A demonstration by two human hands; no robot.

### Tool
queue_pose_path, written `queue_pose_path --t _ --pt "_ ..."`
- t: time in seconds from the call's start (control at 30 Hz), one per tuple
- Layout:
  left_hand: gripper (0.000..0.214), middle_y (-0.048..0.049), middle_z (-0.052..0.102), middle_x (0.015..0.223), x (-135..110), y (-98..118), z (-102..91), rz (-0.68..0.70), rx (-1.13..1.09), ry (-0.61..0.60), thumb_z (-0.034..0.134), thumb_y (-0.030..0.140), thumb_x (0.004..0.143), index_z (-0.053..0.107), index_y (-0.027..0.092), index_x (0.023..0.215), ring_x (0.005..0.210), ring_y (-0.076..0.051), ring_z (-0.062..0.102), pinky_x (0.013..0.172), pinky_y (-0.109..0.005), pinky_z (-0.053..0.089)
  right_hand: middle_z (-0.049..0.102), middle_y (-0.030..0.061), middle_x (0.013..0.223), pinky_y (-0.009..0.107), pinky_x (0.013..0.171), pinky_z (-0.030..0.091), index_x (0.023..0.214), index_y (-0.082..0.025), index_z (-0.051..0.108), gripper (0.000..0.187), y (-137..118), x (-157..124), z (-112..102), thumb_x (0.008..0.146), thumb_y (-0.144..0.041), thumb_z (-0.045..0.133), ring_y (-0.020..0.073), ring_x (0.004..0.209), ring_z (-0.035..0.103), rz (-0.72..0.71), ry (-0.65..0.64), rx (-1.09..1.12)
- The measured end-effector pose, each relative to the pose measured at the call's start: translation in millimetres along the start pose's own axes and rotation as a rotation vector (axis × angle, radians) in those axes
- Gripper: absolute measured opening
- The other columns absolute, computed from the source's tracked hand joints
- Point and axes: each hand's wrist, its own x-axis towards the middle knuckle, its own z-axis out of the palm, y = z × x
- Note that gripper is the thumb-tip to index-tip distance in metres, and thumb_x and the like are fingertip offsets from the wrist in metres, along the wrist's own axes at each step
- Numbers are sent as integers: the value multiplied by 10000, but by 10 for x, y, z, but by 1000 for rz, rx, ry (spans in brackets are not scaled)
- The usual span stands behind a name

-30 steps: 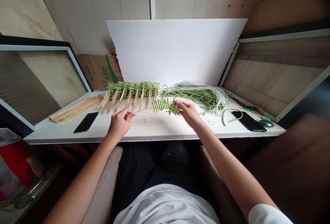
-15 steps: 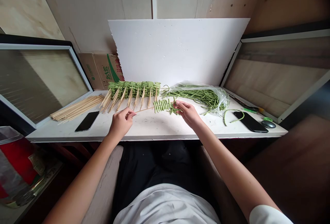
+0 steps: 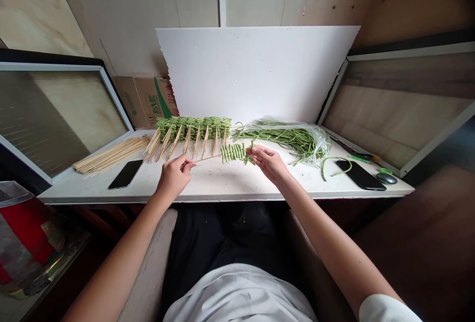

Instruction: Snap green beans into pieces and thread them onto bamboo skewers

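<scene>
My left hand (image 3: 175, 173) is closed around the bare end of a bamboo skewer (image 3: 208, 158), held above the white table. Several cut green bean pieces (image 3: 233, 152) sit side by side on the skewer's right part. At the tip, my right hand (image 3: 267, 161) pinches a green bean piece (image 3: 252, 145) between thumb and fingers. Loose bean pieces (image 3: 248, 160) lie just below those fingertips, partly hidden by the hand. Behind, finished bean skewers (image 3: 193, 126) are stacked in a row, their bare sticks pointing toward me.
Bare bamboo skewers (image 3: 111, 155) and a phone (image 3: 125, 174) lie at left. Long green beans (image 3: 282, 134) fill a clear plastic bag (image 3: 319, 139) at the back right. Nearby are a single bean (image 3: 324, 169), another phone (image 3: 360, 175) and a mouse (image 3: 386, 178). A white board (image 3: 256, 69) stands behind.
My right hand has shifted slightly left, bringing its bean piece onto or against the skewer's tip. My left hand stays almost still.
</scene>
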Motion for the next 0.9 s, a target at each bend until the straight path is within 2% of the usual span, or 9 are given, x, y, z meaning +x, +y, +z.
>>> queue_pose_path --t 0.27,0.5,0.7,0.9 --pt "152 -11 733 727 -3 5 -4 31 5 14 633 232 942 713 209 814 643 -167 665 671 -279 482 838 87 1029 288 771 605 957 -209 847 390 4 -16 6 655 -394 1012 233 994 779 4 10 -13" --pt "162 -8 726 700 3 -1 1 0 -31 37 636 256 950 727 206 827 657 -172 692 673 -277 498 814 92 1152 285 765 594 990 -229 833 398 -15 -50 59 719 -489 965 252 1104 750 15 -48 -3" --pt "167 -15 743 736 2 -7 0 35 -17 48 631 252 957 729 207 830 669 -175 694 675 -279 494 809 76 1139 308 761 587 942 -257 818 389 19 -51 86 685 -512 959 284 1160 718 47 8 -2" --pt "170 -2 719 696 6 21 -24 75 38 87 624 188 929 714 210 786 615 -159 643 648 -271 461 787 64 1033 298 719 524 860 -239 817 374 46 -79 154 644 -501 973 227 1003 687 -32 58 -66"
